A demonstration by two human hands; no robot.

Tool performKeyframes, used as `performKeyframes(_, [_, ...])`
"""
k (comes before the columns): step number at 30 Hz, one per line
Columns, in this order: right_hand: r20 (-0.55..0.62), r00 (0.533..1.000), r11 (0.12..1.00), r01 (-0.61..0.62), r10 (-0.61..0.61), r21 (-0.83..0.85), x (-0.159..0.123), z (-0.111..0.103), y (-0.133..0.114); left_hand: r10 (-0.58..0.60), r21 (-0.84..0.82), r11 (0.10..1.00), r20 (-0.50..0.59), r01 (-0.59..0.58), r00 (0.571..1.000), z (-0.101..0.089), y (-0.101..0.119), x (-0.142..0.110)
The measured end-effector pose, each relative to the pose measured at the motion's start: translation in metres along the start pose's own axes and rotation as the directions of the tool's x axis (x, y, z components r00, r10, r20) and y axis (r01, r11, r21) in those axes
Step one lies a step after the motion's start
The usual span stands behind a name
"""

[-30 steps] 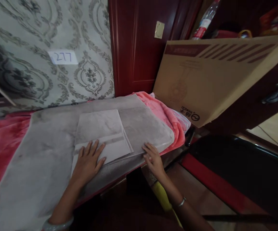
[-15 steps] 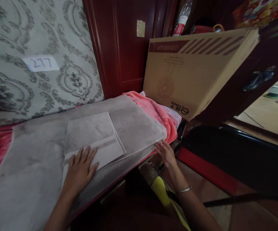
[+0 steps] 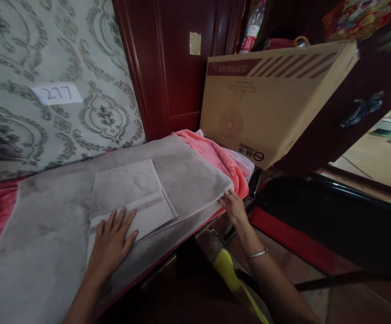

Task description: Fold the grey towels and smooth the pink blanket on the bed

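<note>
A grey plush mat (image 3: 56,225) covers the long surface before me, with its right part folded over into a flap (image 3: 188,171). On top lies a smaller folded grey piece (image 3: 128,184), its pale smooth underside and a grey strip turned toward me. My left hand (image 3: 114,238) rests flat on the near side of that piece, fingers spread. At the flap's near right corner, my right hand (image 3: 232,204) has its fingers closed on the edge of the mat; the fingertips are partly hidden by it. A pink blanket (image 3: 222,157) shows beneath, beyond the corner.
A large cardboard box (image 3: 263,103) leans behind the right end, with a plastic bottle (image 3: 251,31) near its top. To the right stands a black folding chair (image 3: 334,220). A patterned wall (image 3: 60,58) and dark red panel (image 3: 175,67) border the far side.
My right hand has moved slightly up and now grips the mat's corner, which is lifted a little. My left hand stays in place on the folded piece.
</note>
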State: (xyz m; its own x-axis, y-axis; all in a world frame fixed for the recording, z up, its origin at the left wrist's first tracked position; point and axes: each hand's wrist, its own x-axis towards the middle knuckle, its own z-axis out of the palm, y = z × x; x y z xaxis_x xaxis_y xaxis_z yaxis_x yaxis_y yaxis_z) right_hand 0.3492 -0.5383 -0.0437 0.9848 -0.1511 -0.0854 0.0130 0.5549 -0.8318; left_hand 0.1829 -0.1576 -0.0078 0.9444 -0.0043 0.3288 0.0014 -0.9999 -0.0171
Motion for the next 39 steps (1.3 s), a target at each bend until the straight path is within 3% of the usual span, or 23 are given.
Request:
performKeyframes(11, [-0.027, 1.0, 0.957, -0.019, 0.012, -0.291, 0.019, 0.021, 0.001, -0.04, -0.065, 0.997, 0.008, 0.04, 0.999, 0.001, 0.001, -0.002])
performKeyframes(14, [-0.056, 0.994, 0.938, 0.064, -0.088, -0.342, 0.026, 0.026, 0.003, -0.062, -0.151, 0.986, 0.039, 0.067, 0.997, -0.001, -0.002, -0.002])
performKeyframes(16, [-0.064, 0.976, 0.904, 0.165, -0.206, -0.394, 0.03, 0.033, 0.003, -0.097, -0.295, 0.95, 0.048, 0.107, 0.994, -0.006, -0.006, 0.0])
performKeyframes(18, [-0.041, 0.959, 0.856, 0.232, -0.282, -0.462, 0.032, 0.045, 0.001, -0.179, -0.525, 0.832, 0.055, 0.181, 0.982, -0.012, -0.009, 0.005])
performKeyframes(19, [-0.016, 0.956, 0.831, 0.248, -0.294, -0.498, 0.032, 0.055, 0.0, -0.238, -0.652, 0.724, 0.071, 0.225, 0.969, -0.016, -0.01, 0.009])
performKeyframes(21, [0.069, 0.951, 0.781, 0.287, -0.301, -0.555, 0.029, 0.08, -0.005, -0.353, -0.866, 0.411, 0.137, 0.285, 0.925, -0.022, -0.011, 0.019])
performKeyframes(23, [0.212, 0.926, 0.721, 0.375, -0.311, -0.582, 0.021, 0.114, -0.009, -0.42, -0.956, 0.064, 0.236, 0.288, 0.876, -0.024, -0.013, 0.03])
performKeyframes(25, [0.381, 0.873, 0.655, 0.482, -0.304, -0.582, 0.006, 0.153, -0.007, -0.446, -0.942, -0.198, 0.332, 0.27, 0.831, -0.023, -0.017, 0.039])
performKeyframes(27, [0.552, 0.796, 0.583, 0.578, -0.25, -0.571, -0.016, 0.189, 0.003, -0.443, -0.895, -0.361, 0.412, 0.262, 0.796, -0.019, -0.023, 0.043])
performKeyframes(30, [0.81, 0.578, 0.427, 0.761, -0.102, -0.489, -0.058, 0.223, 0.028, -0.41, -0.814, -0.543, 0.47, 0.205, 0.782, -0.014, -0.031, 0.042])
performKeyframes(32, [0.899, 0.438, 0.327, 0.846, 0.023, -0.42, -0.085, 0.228, 0.046, -0.391, -0.766, -0.624, 0.477, 0.154, 0.787, -0.013, -0.034, 0.038])
performKeyframes(34, [0.928, 0.344, 0.261, 0.892, 0.14, -0.37, -0.105, 0.223, 0.06, -0.385, -0.741, -0.66, 0.475, 0.124, 0.791, -0.013, -0.035, 0.034])
performKeyframes(36, [0.936, 0.293, 0.23, 0.914, 0.195, -0.335, -0.116, 0.215, 0.07, -0.381, -0.729, -0.675, 0.476, 0.114, 0.793, -0.014, -0.035, 0.033])
performKeyframes(39, [0.942, 0.284, 0.232, 0.919, 0.178, -0.32, -0.119, 0.203, 0.077, -0.377, -0.718, -0.685, 0.49, 0.119, 0.786, -0.013, -0.033, 0.033])
